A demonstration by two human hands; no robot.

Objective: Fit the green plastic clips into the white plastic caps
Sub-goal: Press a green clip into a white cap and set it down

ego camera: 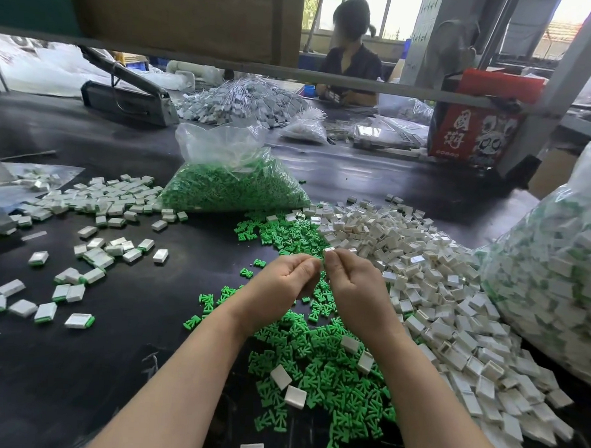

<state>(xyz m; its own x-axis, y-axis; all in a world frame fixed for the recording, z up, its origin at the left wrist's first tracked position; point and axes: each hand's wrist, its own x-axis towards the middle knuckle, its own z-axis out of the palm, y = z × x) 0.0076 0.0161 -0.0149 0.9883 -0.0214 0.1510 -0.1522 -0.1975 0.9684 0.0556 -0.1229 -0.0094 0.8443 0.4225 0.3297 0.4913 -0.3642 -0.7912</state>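
My left hand (278, 280) and my right hand (355, 286) meet above the black table, fingertips pinched together. A white plastic cap (330, 249) shows at my right fingertips. My left fingers are closed; what they pinch is hidden. Loose green plastic clips (319, 365) lie heaped under and in front of my hands. A big heap of empty white caps (429, 289) spreads to the right. Caps with green clips fitted (85, 250) lie scattered on the left.
A clear bag of green clips (235, 185) stands behind the heaps. A large bag of fitted caps (550, 266) fills the right edge. Across the table a person (350, 68) sits by grey parts (245, 101) and a red box (475, 129).
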